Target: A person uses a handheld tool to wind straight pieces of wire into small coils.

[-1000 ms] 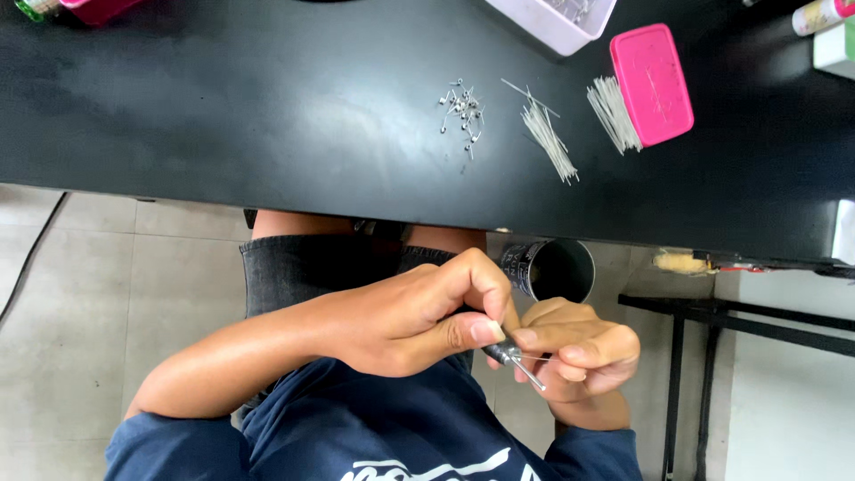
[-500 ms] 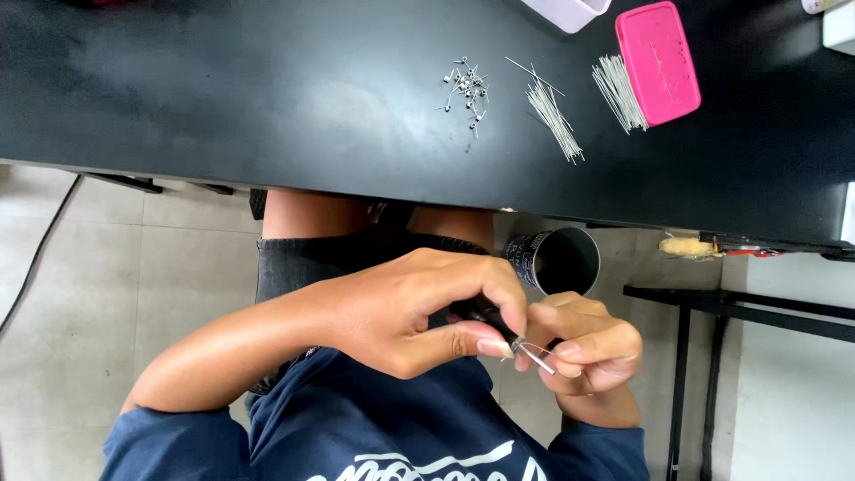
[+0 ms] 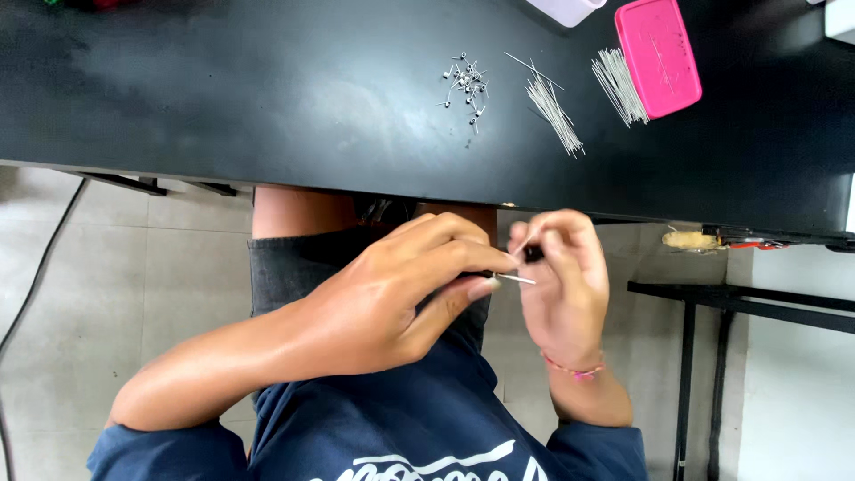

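Note:
Both hands are below the edge of the black table (image 3: 267, 107), over my lap. My left hand (image 3: 392, 298) reaches in from the left, its thumb and fingers pinched on a thin metal pin (image 3: 517, 280) that points right. Something dark shows inside its grip, too hidden to identify. My right hand (image 3: 563, 278), with a beaded bracelet at the wrist, is curled around the pin's other end and grips a small dark object (image 3: 533, 254) at its fingertips. The two hands almost touch.
On the table lie a small heap of short metal parts (image 3: 465, 82), two bundles of long thin pins (image 3: 554, 111) (image 3: 618, 85), a pink lid (image 3: 657, 55) and a white container (image 3: 566, 9). A black metal frame (image 3: 739, 303) stands at the right over tiled floor.
Both hands have risen toward the table edge. My right hand has turned upright and moved up, and the pin now lies nearly level between the hands. The view shifted slightly.

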